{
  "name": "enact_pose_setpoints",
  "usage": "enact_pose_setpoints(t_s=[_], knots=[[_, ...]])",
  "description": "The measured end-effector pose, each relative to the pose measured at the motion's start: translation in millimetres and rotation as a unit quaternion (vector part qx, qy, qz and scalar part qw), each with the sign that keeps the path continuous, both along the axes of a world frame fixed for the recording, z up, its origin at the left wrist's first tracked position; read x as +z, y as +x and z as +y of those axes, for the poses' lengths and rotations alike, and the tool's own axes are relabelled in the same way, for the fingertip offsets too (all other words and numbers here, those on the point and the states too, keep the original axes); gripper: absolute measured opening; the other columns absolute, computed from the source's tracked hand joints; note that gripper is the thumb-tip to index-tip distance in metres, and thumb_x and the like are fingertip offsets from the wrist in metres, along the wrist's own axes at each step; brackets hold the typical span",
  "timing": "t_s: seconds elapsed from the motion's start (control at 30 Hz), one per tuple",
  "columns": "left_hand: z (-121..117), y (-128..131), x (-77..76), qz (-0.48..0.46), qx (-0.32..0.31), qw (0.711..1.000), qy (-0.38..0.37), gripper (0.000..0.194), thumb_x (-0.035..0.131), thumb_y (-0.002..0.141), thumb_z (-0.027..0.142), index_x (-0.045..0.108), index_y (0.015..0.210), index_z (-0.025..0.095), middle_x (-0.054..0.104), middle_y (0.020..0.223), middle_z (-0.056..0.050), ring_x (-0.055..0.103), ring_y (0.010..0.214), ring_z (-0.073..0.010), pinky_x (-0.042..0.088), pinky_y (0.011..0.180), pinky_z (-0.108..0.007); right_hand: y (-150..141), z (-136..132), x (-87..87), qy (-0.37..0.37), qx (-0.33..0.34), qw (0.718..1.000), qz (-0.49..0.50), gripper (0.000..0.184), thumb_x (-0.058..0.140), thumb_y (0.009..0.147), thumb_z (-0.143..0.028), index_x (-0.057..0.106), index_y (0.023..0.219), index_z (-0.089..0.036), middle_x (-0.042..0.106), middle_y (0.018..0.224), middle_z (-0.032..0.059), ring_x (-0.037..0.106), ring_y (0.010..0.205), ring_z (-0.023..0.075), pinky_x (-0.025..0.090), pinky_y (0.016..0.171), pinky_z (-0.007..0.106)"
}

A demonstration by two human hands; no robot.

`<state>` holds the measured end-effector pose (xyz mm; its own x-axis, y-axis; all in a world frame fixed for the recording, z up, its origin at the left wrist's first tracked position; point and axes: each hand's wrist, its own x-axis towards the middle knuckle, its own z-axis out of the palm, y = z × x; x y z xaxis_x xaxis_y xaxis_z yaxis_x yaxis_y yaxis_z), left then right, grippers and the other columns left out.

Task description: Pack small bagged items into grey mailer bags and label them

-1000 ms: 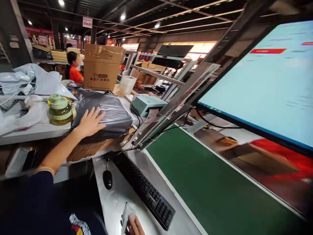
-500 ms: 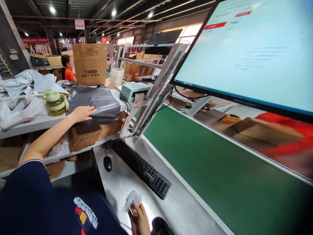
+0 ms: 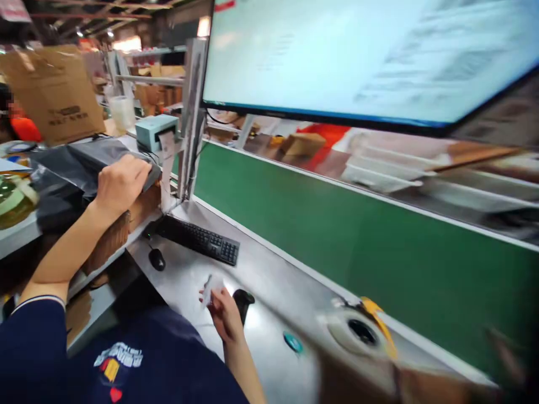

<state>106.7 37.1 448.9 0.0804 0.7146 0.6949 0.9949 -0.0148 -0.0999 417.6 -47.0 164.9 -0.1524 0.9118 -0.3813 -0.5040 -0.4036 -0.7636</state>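
My left hand (image 3: 121,184) is closed on the near right corner of a dark grey plastic mailing bag (image 3: 90,154), lifting its edge off the stack on the shelf. Between the fingers and thumb of my right hand (image 3: 225,311) is a small clear plastic packet (image 3: 211,287), held over the metal table; its contents are too blurred to make out. Just right of that hand stands a black scanner-like object (image 3: 243,300), partly hidden by the hand.
A black keyboard (image 3: 197,238) and mouse (image 3: 157,259) lie on the metal table (image 3: 278,292). Beyond runs a green conveyor belt (image 3: 311,196), with a monitor (image 3: 337,62) above. A label printer (image 3: 155,132), a large carton (image 3: 54,95) and a tape roll (image 3: 357,331) are around.
The view has swung right. My left hand, earlier flat on the grey bags, has closed on a bag's corner and raised it. My right hand still holds the clear packet.
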Motion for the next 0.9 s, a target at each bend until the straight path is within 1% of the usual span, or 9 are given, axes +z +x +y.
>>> enact_pose_setpoints(t_s=[0.1,0.2,0.27,0.37,0.47,0.57,0.7,0.8,0.9], knots=[[4.9,89.6,-36.4,-0.023,-0.193,0.976,-0.098,0.048,0.040,0.114,0.045,0.079,0.099,0.022,0.070,0.089,-0.006,0.069,0.083,-0.0204,0.046,0.071,-0.030,-8.5,12.4,53.7,0.122,0.016,0.992,0.031,0.056,0.098,0.063,-0.039,0.075,0.110,-0.019,0.074,0.090,0.0023,0.068,0.071,0.0181,0.058,0.058,0.028],[-3.3,151.1,-91.8,-0.036,-0.353,0.924,-0.145,0.048,0.040,0.114,0.043,0.081,0.099,0.023,0.066,0.079,-0.005,0.066,0.072,-0.0185,0.046,0.065,-0.029,-15.7,33.5,74.7,0.190,-0.020,0.981,0.021,0.049,0.097,0.066,-0.028,0.073,0.108,-0.021,0.071,0.087,-0.0021,0.061,0.067,0.0126,0.054,0.055,0.023],[-7.0,170.5,-129.9,-0.063,-0.431,0.892,-0.117,0.046,0.041,0.114,0.040,0.082,0.106,0.022,0.066,0.077,-0.005,0.065,0.070,-0.0176,0.049,0.064,-0.028,-15.9,46.3,68.6,0.170,-0.140,0.974,0.045,0.041,0.094,0.068,-0.030,0.068,0.099,-0.023,0.064,0.077,-0.0070,0.053,0.060,0.0087,0.048,0.051,0.018],[-4.4,179.9,-177.5,-0.129,-0.514,0.844,-0.080,0.041,0.045,0.114,0.038,0.082,0.117,0.019,0.069,0.077,-0.005,0.067,0.068,-0.0156,0.053,0.066,-0.026,-13.8,52.1,41.6,0.095,-0.356,0.923,0.113,0.047,0.093,0.067,-0.035,0.060,0.101,-0.027,0.058,0.071,-0.0120,0.045,0.054,0.0053,0.040,0.048,0.014],[0.2,183.6,-209.7,-0.177,-0.555,0.805,-0.109,0.044,0.046,0.114,0.042,0.083,0.113,0.020,0.072,0.077,-0.005,0.068,0.066,-0.0148,0.055,0.064,-0.026,-17.0,43.4,16.6,0.079,-0.381,0.914,0.117,0.051,0.094,0.066,-0.040,0.059,0.101,-0.027,0.059,0.071,-0.0117,0.045,0.053,0.0058,0.041,0.048,0.015],[5.2,185.7,-223.4,-0.229,-0.578,0.770,-0.145,0.046,0.047,0.113,0.046,0.085,0.110,0.020,0.073,0.075,-0.005,0.068,0.065,-0.0154,0.057,0.064,-0.027,-21.1,33.1,10.0,0.127,-0.319,0.938,0.051,0.044,0.093,0.069,-0.043,0.064,0.096,-0.024,0.059,0.070,-0.0086,0.049,0.058,0.0093,0.043,0.048,0.018],[26.2,183.1,-213.0,-0.338,-0.553,0.742,-0.171,0.035,0.057,0.110,0.042,0.085,0.106,0.020,0.077,0.082,-0.006,0.070,0.072,-0.0169,0.058,0.072,-0.030,-17.3,21.7,17.3,0.150,-0.362,0.920,0.005,0.047,0.090,0.066,-0.031,0.071,0.108,-0.022,0.069,0.085,-0.0039,0.061,0.070,0.0116,0.052,0.057,0.020],[44.0,180.1,-199.0,-0.367,-0.509,0.745,-0.229,0.030,0.061,0.107,0.037,0.086,0.100,0.021,0.078,0.088,-0.005,0.071,0.080,-0.0174,0.058,0.080,-0.031,-12.9,20.3,15.1,0.132,-0.252,0.957,0.065,0.050,0.079,0.072,-0.035,0.069,0.120,-0.022,0.067,0.078,-0.0049,0.058,0.057,0.0126,0.051,0.050,0.024],[47.4,175.2,-195.8,-0.280,-0.523,0.748,-0.297,0.026,0.064,0.105,0.034,0.087,0.097,0.024,0.075,0.086,-0.004,0.069,0.079,-0.0162,0.054,0.076,-0.028,-12.7,37.5,5.2,0.116,-0.138,0.982,0.063,0.038,0.075,0.069,-0.026,0.067,0.106,-0.023,0.055,0.060,-0.0098,0.048,0.048,0.0109,0.045,0.045,0.022]])
